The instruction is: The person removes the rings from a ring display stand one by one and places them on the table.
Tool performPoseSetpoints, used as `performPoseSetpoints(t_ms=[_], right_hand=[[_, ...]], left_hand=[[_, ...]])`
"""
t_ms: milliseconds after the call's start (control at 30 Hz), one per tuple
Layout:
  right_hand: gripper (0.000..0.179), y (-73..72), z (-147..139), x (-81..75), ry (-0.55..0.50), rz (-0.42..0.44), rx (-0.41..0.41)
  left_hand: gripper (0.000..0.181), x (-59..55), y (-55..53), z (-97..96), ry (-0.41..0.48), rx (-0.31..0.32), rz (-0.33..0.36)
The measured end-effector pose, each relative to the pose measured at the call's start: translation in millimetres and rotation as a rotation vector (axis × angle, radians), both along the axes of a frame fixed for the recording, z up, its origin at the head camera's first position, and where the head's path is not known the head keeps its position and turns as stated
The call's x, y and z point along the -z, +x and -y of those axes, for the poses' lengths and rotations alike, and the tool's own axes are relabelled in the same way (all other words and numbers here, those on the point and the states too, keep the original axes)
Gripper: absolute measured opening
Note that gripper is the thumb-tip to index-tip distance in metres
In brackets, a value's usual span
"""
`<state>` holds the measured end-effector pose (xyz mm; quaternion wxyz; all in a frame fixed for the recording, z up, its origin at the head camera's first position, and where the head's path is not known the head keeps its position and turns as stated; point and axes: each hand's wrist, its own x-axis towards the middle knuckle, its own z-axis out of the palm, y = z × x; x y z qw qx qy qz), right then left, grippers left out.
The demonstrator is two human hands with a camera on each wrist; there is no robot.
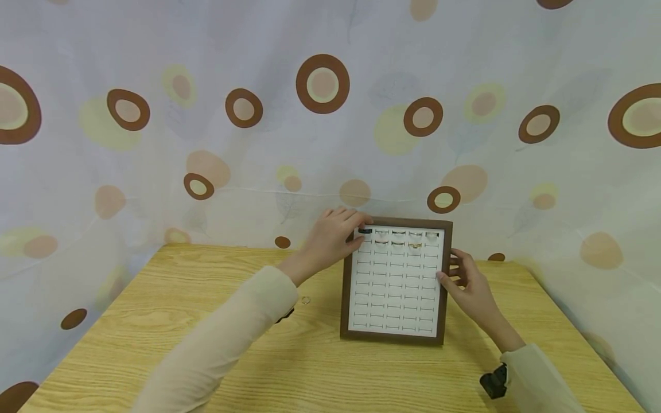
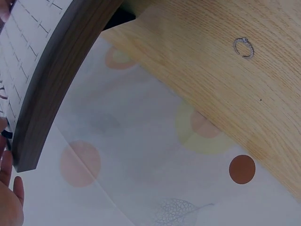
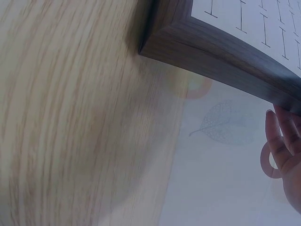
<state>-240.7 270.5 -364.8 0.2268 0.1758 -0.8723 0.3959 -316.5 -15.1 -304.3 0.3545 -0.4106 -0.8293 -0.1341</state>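
Ring display (image 1: 396, 289) stands on the table (image 1: 217, 269), short of its far edge. Right hand (image 1: 470, 288) grips the display's right edge, thumb in front, apparently to steady it. Left hand (image 1: 330, 238) brackets the black ring (image 1: 365, 231) at the upper-left corner; pinch cannot be confirmed. Loose ring (image 1: 306, 300) lies left of the display, presumably within reach.

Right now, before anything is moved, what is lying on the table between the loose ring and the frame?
Nothing: the head view shows only bare table between the loose ring and the frame.
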Motion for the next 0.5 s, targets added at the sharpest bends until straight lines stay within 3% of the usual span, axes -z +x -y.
performPoseSetpoints(t_ms=[500], right_hand=[[0.051, -0.3, 0.4, -0.2, 0.002, -0.002, -0.002]], left_hand=[[0.026, 1.4, -2.3, -4.8, 0.003, -0.010, -0.024]])
